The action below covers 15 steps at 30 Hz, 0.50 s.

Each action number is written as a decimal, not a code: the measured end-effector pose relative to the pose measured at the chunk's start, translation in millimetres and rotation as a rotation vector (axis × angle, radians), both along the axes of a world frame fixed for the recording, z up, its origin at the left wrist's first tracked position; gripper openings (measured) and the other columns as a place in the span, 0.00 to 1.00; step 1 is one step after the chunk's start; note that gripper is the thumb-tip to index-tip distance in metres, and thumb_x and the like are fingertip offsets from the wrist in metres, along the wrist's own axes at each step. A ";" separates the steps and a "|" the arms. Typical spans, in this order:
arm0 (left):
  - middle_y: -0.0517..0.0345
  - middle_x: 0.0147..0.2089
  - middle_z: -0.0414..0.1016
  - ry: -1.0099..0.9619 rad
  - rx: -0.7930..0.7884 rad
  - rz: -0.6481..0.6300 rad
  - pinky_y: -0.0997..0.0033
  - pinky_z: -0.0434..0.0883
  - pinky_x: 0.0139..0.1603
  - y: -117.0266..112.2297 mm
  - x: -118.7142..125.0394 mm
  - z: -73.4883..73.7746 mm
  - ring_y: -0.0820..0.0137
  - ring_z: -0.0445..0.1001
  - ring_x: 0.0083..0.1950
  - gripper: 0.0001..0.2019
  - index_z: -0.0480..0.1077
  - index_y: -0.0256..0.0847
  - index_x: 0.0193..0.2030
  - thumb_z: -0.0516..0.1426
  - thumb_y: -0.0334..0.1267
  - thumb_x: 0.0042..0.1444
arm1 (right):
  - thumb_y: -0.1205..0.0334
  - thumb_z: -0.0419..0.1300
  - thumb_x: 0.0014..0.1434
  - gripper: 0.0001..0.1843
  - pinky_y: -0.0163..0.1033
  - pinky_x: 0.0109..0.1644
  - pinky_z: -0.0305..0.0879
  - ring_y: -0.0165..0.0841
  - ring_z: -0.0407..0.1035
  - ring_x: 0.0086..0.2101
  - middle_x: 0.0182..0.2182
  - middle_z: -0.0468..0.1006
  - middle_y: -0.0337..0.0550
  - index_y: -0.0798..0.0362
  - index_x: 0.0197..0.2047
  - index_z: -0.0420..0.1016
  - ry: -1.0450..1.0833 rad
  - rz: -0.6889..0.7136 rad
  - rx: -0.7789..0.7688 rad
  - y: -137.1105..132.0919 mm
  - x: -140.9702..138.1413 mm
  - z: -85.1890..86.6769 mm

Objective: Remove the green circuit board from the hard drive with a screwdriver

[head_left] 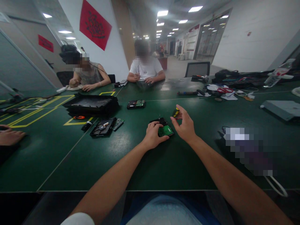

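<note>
In front of me a hard drive [167,130] lies on the green table, its green circuit board facing up. My left hand [153,134] grips it from the left side, with thumb and fingers on opposite edges, covering part of it. My right hand [185,125] is raised just to the right of the drive. Between its thumb and fingers it pinches a small yellow and black screwdriver [175,112], held apart from the drive. The screwdriver's tip is too small to make out.
Left of the drive lie an opened black drive casing [103,127], a loose circuit board [118,124] and a black tray [93,104]. Another hard drive [136,104] lies farther back. A grey metal box [281,110] stands right. Two people sit opposite; another person's hand [11,137] rests far left.
</note>
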<state>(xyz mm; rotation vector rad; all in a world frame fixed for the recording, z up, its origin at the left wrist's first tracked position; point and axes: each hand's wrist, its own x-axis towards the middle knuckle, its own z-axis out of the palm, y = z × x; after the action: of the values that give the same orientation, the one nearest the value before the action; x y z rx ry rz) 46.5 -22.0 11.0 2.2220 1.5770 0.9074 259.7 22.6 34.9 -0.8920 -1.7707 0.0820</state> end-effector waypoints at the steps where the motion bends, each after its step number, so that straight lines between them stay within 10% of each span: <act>1: 0.43 0.67 0.68 0.001 0.001 0.001 0.42 0.65 0.72 -0.1 0.1 -0.1 0.47 0.63 0.71 0.30 0.74 0.43 0.59 0.72 0.52 0.53 | 0.54 0.62 0.69 0.36 0.57 0.51 0.83 0.44 0.80 0.45 0.58 0.77 0.50 0.40 0.76 0.56 -0.004 -0.004 0.002 -0.6 0.0 0.4; 15: 0.44 0.67 0.68 -0.002 -0.005 0.002 0.41 0.65 0.72 0.7 -0.3 -0.9 0.47 0.63 0.72 0.30 0.73 0.44 0.59 0.72 0.52 0.53 | 0.55 0.62 0.69 0.35 0.56 0.50 0.83 0.42 0.80 0.42 0.58 0.77 0.50 0.39 0.75 0.58 0.005 -0.015 0.006 -2.5 -1.2 1.9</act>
<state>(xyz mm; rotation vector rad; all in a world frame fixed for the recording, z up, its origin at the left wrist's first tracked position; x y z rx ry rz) 46.3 -21.4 10.1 2.2154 1.5796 0.9054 258.5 20.1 36.8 -0.9003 -1.7579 0.0692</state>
